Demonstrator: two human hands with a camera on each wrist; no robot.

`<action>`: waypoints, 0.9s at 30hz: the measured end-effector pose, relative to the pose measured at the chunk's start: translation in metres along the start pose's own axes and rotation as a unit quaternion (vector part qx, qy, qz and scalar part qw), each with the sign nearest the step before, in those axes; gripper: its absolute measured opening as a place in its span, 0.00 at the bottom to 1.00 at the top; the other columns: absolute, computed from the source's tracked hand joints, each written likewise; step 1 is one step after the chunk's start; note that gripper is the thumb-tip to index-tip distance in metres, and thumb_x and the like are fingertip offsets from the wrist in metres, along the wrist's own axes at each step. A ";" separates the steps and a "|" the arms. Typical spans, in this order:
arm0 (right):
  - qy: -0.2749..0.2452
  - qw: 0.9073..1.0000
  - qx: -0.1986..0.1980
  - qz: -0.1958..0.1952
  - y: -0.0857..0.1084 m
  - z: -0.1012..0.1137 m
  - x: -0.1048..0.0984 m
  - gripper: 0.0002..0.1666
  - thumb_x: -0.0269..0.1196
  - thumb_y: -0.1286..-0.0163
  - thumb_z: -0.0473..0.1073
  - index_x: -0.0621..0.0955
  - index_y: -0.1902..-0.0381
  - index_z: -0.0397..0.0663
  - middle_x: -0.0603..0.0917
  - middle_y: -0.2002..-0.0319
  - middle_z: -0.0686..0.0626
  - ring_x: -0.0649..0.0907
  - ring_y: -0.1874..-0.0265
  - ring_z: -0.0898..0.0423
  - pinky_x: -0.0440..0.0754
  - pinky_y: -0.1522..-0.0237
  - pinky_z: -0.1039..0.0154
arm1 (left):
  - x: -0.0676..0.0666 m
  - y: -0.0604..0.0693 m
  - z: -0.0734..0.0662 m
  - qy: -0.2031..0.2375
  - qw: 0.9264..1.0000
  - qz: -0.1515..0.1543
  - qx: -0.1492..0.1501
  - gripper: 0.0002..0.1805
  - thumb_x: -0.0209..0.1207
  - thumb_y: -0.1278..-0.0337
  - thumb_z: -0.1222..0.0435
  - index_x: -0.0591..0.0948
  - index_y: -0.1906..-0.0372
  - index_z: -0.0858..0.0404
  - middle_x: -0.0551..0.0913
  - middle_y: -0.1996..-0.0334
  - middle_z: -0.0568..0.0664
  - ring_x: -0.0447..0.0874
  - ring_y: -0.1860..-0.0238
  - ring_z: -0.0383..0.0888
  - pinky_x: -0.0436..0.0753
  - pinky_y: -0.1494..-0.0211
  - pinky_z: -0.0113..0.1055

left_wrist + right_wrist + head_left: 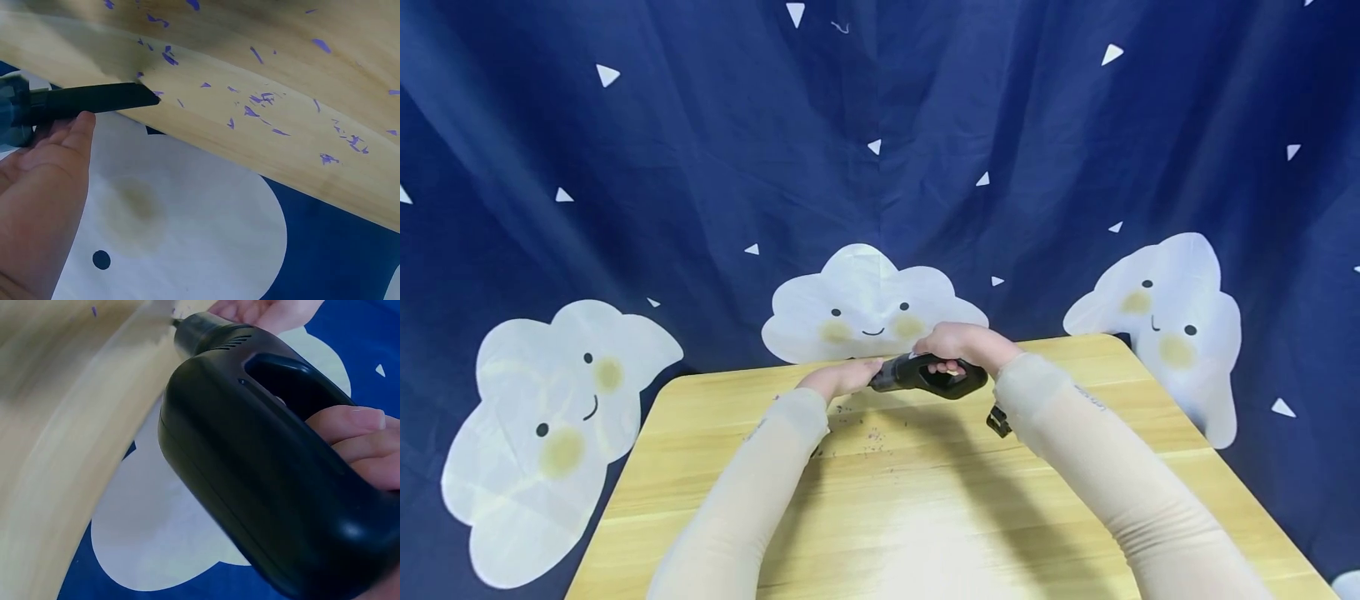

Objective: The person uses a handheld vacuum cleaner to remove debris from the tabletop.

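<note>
Left hand [841, 378] and right hand [958, 342], fingers [347, 422] clamped on a black plastic handheld vacuum [250, 469], could, by overreaching, sweep small purple scraps [251, 111] off the pale wooden worktop's [910, 492] far edge.

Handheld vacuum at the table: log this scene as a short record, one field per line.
tool: black handheld vacuum, with a loop handle
right hand: grips the loop handle
left hand: holds the vacuum's front, by the nozzle
nozzle tip: near the table's far edge; contact with the surface unclear
debris: small purple scraps, scattered on the wood
surface: light wooden table
backdrop: dark blue curtain with white smiling clouds
</note>
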State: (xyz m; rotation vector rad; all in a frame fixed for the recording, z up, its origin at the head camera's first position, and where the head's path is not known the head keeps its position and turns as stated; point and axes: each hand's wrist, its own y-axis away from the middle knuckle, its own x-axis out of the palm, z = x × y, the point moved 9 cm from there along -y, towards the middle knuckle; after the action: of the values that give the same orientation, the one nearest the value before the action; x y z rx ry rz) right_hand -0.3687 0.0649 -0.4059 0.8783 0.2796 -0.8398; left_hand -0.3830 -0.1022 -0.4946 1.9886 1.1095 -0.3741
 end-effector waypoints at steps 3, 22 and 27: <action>0.004 1.000 -0.001 0.002 -0.001 0.002 0.001 0.27 0.51 0.23 0.53 0.76 0.76 0.38 0.69 0.87 0.54 0.66 0.90 0.61 0.68 0.84 0.68 | -0.001 0.000 0.003 0.005 1.000 -0.002 -0.003 0.35 0.32 0.24 0.39 0.62 0.22 0.51 0.62 0.25 0.57 0.62 0.27 0.59 0.60 0.27 0.61; 0.058 0.998 0.005 0.006 0.008 0.004 -0.002 0.27 0.53 0.26 0.53 0.78 0.79 0.40 0.68 0.89 0.55 0.66 0.92 0.62 0.68 0.86 0.68 | 0.008 0.014 0.002 -0.024 0.999 0.021 -0.012 0.37 0.32 0.25 0.37 0.64 0.23 0.51 0.61 0.24 0.56 0.57 0.25 0.57 0.57 0.26 0.60; 0.069 0.997 0.000 0.016 0.012 0.004 0.001 0.27 0.52 0.26 0.53 0.78 0.79 0.41 0.68 0.89 0.55 0.65 0.92 0.62 0.68 0.86 0.68 | 0.011 0.016 0.001 -0.046 0.998 0.034 -0.004 0.37 0.32 0.25 0.38 0.59 0.21 0.53 0.57 0.22 0.54 0.53 0.23 0.56 0.55 0.24 0.57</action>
State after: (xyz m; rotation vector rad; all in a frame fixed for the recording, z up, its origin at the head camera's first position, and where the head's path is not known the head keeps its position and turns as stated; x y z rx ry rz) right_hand -0.3592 0.0658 -0.3972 0.9414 0.3856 -0.7504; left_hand -0.3635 -0.1013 -0.4934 1.9762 0.9817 -0.4190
